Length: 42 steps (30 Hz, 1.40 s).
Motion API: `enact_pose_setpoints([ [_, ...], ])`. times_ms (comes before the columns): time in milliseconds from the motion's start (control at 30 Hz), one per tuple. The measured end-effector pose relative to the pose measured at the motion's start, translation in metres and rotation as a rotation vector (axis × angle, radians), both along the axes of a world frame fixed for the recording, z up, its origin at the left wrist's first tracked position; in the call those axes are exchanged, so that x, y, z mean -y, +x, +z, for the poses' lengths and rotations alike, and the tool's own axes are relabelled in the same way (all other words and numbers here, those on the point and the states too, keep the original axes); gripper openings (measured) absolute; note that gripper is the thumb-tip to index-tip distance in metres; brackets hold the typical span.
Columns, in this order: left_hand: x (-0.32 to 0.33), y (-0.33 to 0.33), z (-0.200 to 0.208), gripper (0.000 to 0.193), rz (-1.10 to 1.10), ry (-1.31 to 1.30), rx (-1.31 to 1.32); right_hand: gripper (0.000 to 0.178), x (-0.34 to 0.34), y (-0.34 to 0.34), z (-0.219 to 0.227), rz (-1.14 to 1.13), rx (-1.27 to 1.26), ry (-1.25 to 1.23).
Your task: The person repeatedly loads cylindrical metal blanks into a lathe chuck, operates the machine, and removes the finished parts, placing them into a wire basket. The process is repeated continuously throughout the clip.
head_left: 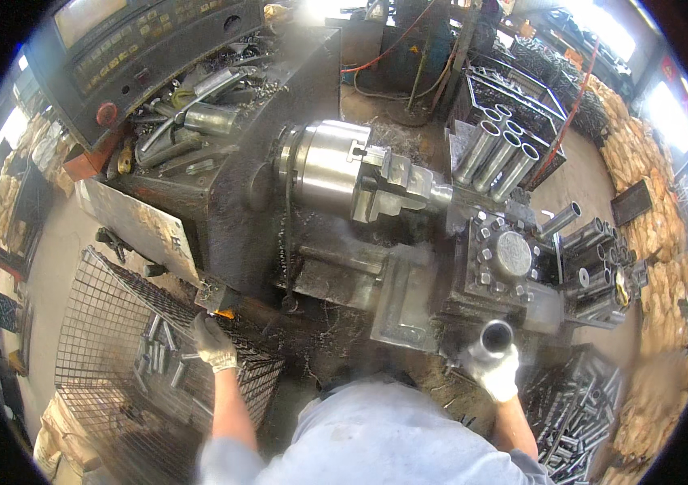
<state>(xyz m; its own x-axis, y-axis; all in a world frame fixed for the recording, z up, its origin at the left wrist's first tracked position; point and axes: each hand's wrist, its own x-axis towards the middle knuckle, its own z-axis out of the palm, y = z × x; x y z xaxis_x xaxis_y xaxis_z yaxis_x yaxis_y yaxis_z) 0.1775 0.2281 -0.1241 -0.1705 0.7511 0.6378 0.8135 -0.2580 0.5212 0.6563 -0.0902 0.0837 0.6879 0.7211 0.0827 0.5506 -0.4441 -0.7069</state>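
Observation:
My right hand point(499, 378), in a white glove, is closed around a short shiny metal tube point(496, 336) and holds it with its open end up, in front of the lathe's tool post point(509, 255). On the left, my gloved left hand point(216, 346) has its darkened fingers stretched out beside a small box with an orange part point(219, 309) at the machine's front corner. Whether the fingertips touch that box is unclear. Between and beyond my hands, the lathe chuck point(332, 166) has its jaws around a metal piece point(441, 194), which shows only in part.
A wire mesh basket point(85, 323) with metal tubes stands at the left. Several tubes point(499, 158) stand upright behind the tool post, more point(595, 267) to its right. Cut metal pieces point(578, 420) fill a bin at lower right. A control panel point(130, 56) overhangs the upper left.

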Motion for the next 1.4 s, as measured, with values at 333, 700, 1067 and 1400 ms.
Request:
enact_pose_setpoints([
  [333,-0.007,0.006,0.033,0.043,-0.056,-0.744,1.307,0.046,-0.079,0.154,0.156,0.088,0.609,0.000],
  [700,0.004,0.012,0.053,0.048,-0.110,-0.866,1.608,0.051,-0.225,0.269,0.077,0.498,0.680,-0.893],
  [1067,-0.014,-0.004,0.030,0.029,-0.020,-0.768,1.510,0.054,-0.263,0.241,0.049,0.808,0.643,-0.750],
  [1400,0.011,0.009,0.103,0.051,0.238,-0.551,0.427,0.050,-0.202,0.243,0.143,0.438,0.897,-0.685],
])
